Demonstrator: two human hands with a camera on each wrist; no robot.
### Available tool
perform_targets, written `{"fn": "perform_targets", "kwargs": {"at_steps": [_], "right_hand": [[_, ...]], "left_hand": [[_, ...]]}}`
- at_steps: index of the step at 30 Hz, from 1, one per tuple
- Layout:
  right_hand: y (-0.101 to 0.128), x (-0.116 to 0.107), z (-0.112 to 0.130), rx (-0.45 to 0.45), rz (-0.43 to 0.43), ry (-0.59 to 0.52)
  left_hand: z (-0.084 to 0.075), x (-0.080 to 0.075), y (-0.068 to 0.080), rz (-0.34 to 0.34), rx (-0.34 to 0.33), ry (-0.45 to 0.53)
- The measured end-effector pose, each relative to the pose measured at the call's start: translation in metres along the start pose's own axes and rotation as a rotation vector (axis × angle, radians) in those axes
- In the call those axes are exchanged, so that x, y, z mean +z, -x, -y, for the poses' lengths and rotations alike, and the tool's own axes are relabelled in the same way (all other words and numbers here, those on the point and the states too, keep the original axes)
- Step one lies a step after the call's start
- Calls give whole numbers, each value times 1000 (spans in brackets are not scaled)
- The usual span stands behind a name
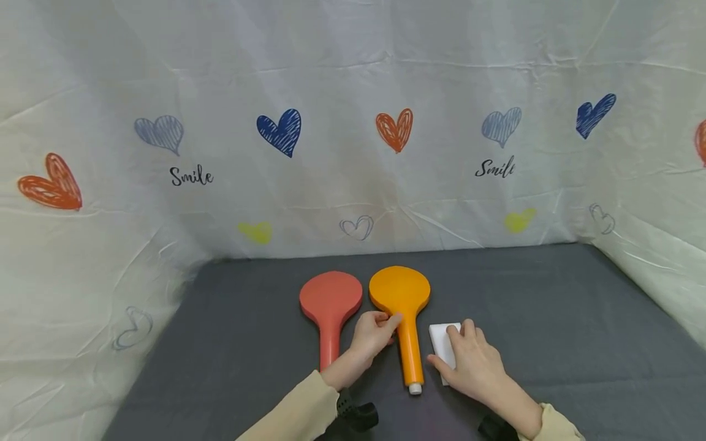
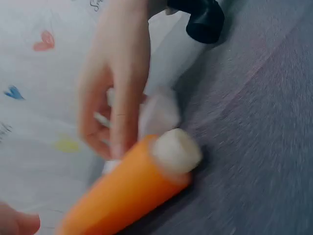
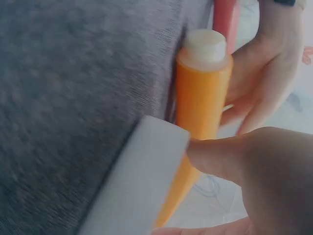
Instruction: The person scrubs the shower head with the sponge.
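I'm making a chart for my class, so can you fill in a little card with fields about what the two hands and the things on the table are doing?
Surface: grey cloth table
Backdrop: white sheet with hearts and the word Smile
Left hand: touches the orange shower head where head meets handle
Right hand: rests on the white block, thumb at its edge
Orange shower head: lies flat, white tip toward the person
Red shower head: lies flat, left of the orange one, untouched
White block: right of the orange handle

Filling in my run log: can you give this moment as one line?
left hand touches orange shower head handle | right hand grips white sponge block | red shower head lies beside | grey cloth
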State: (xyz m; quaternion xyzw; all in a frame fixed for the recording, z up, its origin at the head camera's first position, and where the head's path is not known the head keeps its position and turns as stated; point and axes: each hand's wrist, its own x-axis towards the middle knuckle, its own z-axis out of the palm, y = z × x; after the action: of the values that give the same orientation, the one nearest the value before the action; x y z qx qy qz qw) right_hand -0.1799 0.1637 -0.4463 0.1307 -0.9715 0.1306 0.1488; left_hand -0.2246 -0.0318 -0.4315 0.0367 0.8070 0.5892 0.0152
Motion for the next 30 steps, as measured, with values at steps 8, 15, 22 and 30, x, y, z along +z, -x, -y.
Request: {"fn": "perform_targets", "kwargs": {"at_steps": [8,15,22,30], "right_hand": [[-3,-13,0,16,-20,-66],[-2,-15,3,14,55,-62],[0,-6,7,40,118,-39],[0,-1,11,34,87,-27]], "left_hand": [[-6,-81,18,-220,452,-294],[20,-118,35,-208,135,-379],[35,-110,34,-44,-111,-130],[40,-100,27,9,-189,96]]}}
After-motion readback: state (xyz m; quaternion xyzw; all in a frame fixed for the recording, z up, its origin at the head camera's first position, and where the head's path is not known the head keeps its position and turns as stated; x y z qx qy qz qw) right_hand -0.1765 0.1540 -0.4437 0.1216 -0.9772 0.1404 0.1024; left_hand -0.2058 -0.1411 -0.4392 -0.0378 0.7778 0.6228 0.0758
